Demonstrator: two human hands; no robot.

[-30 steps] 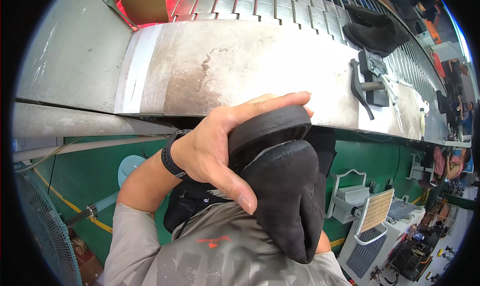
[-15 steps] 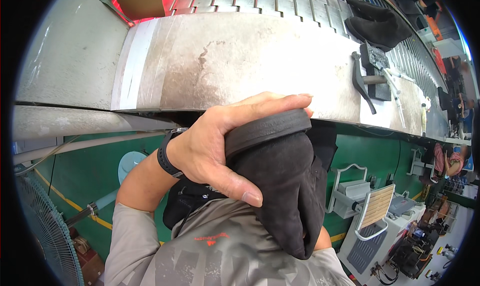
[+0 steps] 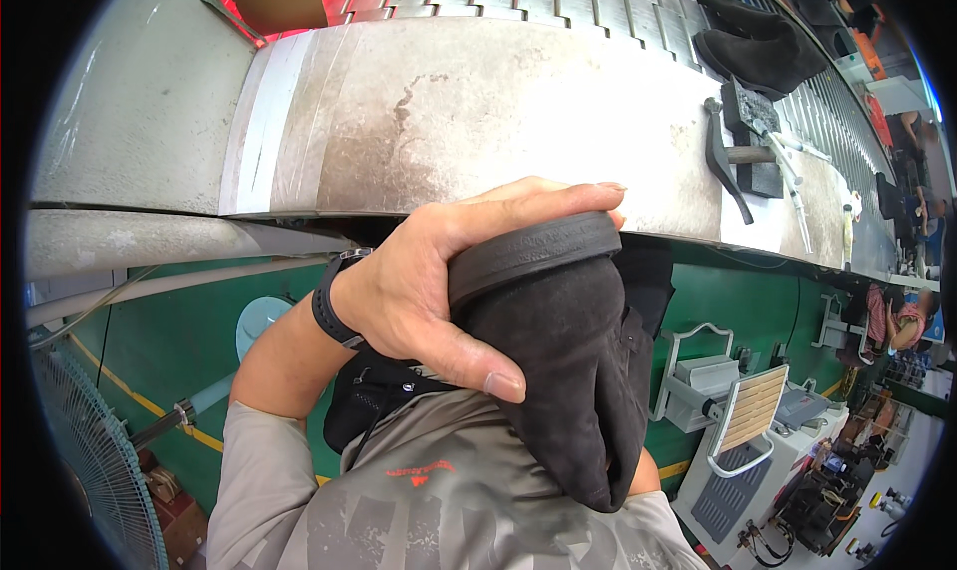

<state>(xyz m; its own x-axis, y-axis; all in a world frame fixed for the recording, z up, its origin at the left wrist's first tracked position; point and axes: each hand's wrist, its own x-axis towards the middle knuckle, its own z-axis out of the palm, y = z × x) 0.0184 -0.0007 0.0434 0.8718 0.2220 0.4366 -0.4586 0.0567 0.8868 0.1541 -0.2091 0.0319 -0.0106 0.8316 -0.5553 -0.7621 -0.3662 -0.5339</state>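
Your left hand (image 3: 419, 286) held the black suede boot (image 3: 558, 361) between fingers (image 3: 538, 203) over its sole (image 3: 538, 256) and thumb (image 3: 469, 363), apparently to steady it, though your right fingers couldn't be judged.

Red lettering (image 3: 423, 467) and a red emblem (image 3: 420, 480) stand on the shirt (image 3: 399, 530), too small to read surely. Nothing else is legible.
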